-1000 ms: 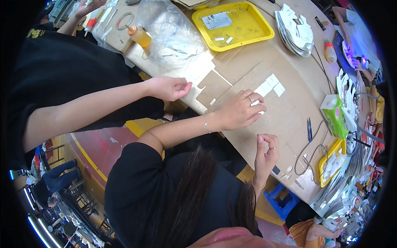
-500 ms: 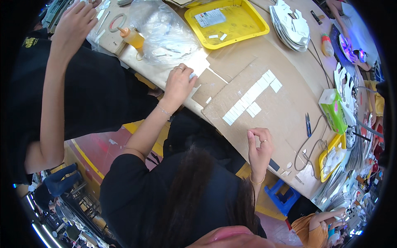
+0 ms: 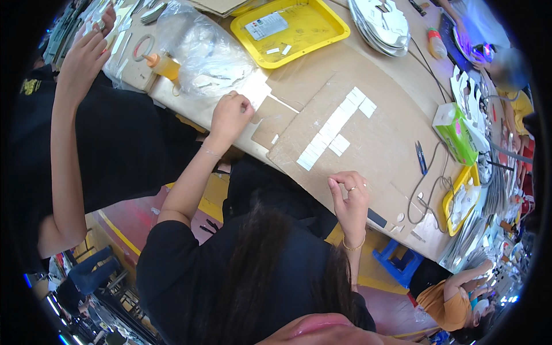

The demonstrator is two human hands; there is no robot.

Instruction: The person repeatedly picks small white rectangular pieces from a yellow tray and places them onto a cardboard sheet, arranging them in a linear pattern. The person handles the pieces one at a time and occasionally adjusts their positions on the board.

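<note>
My left hand (image 3: 231,119) hovers at the table's near edge, beside the plastic bag, with its fingers curled in; whatever they may hold is hidden. Over the near edge of the cardboard sheet (image 3: 376,138), my right hand (image 3: 352,198) has its thumb and forefinger drawn together, and anything between them is too small to make out. Between and beyond my hands, rows of small white rectangular pieces (image 3: 330,129) lie on the cardboard, with short side groups branching off. A single white piece (image 3: 275,138) rests apart, nearer my left hand.
Beyond my left hand are a clear plastic bag (image 3: 201,52), an orange squeeze bottle (image 3: 164,66) and a tape roll (image 3: 143,48). A yellow tray (image 3: 319,43) sits farther back. Blue snips (image 3: 421,158) and a cord lie rightward. Another person's arm (image 3: 69,161) reaches in at left.
The whole view has shifted slightly. My left hand's fingers are curled in more, and the pale bit that showed at their tips is out of sight. The white rows look unchanged.
</note>
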